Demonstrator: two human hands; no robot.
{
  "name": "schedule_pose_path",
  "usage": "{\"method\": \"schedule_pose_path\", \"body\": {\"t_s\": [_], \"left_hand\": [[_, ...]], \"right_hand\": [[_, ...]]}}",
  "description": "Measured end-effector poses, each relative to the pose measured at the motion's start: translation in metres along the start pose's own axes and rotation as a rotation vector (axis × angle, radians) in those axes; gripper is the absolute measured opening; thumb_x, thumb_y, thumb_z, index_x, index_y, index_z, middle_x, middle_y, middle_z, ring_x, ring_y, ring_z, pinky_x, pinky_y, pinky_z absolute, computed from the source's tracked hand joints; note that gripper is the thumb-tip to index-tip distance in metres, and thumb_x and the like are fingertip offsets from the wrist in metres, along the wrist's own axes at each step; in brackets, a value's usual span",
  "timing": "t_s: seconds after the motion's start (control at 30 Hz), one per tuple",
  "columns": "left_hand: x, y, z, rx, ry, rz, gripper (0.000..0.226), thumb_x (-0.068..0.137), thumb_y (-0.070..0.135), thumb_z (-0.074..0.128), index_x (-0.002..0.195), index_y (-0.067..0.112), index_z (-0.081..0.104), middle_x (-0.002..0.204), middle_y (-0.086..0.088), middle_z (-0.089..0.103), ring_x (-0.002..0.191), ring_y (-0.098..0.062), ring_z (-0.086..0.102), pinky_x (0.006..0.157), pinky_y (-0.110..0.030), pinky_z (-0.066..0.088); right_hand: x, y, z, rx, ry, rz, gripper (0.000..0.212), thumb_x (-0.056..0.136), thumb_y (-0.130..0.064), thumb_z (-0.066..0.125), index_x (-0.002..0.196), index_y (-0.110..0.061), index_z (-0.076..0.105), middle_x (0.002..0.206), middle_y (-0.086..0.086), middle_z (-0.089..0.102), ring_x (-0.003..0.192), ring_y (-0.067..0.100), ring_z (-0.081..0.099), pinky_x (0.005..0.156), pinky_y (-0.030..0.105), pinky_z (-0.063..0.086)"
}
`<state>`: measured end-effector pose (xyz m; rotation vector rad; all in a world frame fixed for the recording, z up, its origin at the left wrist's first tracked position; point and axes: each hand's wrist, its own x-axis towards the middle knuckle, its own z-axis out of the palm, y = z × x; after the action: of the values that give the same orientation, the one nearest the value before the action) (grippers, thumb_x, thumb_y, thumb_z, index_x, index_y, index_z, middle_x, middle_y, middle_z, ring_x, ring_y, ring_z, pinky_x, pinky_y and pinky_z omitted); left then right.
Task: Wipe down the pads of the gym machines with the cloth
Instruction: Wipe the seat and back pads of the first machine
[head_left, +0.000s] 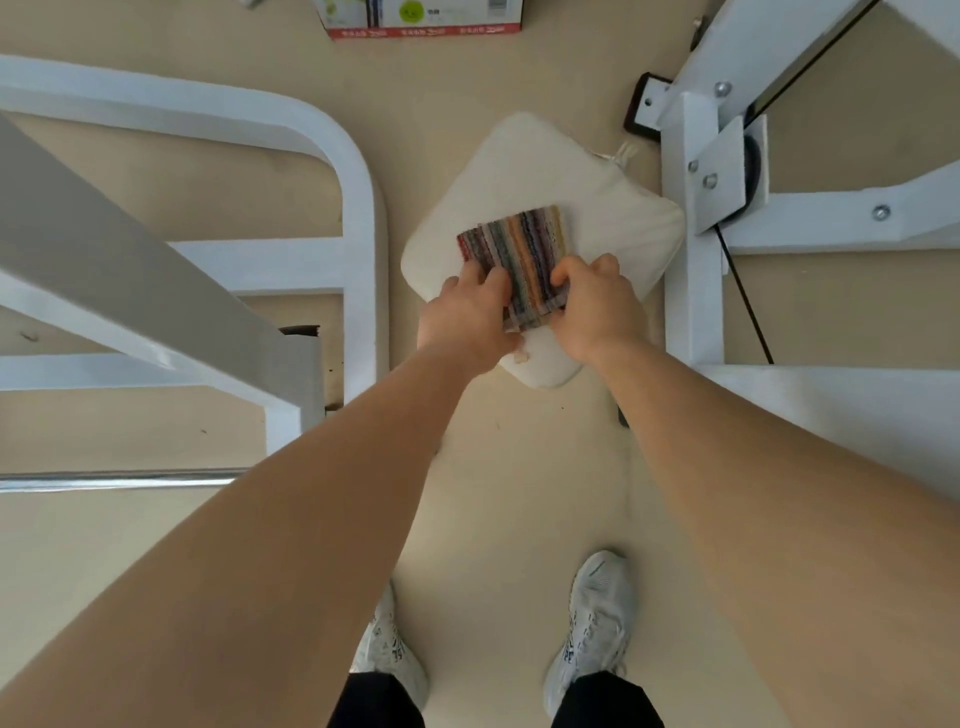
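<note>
Striped terry cloth (519, 260), folded, lies on the cream seat pad (613, 223). Left hand (470, 317) and right hand (592, 306) pinch its near edge, fingers closed. Soft and light, it likely bunches; hold the folded edge flat.

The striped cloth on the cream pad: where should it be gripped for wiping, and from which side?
Grip the striped cloth along its near edge, coming from the person's side, much as the left hand and right hand pinch it now. It lies folded flat on the cream pad, so the far part probably stays free to sweep.
</note>
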<state>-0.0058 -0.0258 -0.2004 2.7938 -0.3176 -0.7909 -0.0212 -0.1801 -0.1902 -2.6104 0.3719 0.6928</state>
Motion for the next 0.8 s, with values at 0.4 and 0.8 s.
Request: {"method": "schedule_pose_path", "body": {"t_s": [0.4,0.8], "left_hand": [[-0.101,-0.012,-0.086,-0.453,-0.156,-0.138,0.022,0.077,0.033,0.083,0.08,0.024,0.064,0.082,0.008,0.07,0.083,-0.018,0.067,0.073,-0.035,0.055],[-0.268,-0.066,-0.264,-0.815,-0.255,-0.201,0.017,0.075,0.025,0.081,0.077,0.016,0.067,0.083,-0.001,0.069,0.086,-0.021,0.065,0.083,-0.035,0.051]], "right_hand": [[-0.113,-0.04,-0.048,-0.023,-0.076,-0.06,0.01,0.097,-0.015,0.054,0.099,-0.013,0.064,0.134,0.007,0.041,0.12,0.03,0.041,0.079,0.032,0.041],[-0.24,-0.191,-0.185,0.262,-0.218,-0.216,0.007,0.095,-0.013,0.062,0.091,-0.018,0.063,0.081,-0.004,0.061,0.072,0.008,0.056,0.055,0.006,0.034]]}}
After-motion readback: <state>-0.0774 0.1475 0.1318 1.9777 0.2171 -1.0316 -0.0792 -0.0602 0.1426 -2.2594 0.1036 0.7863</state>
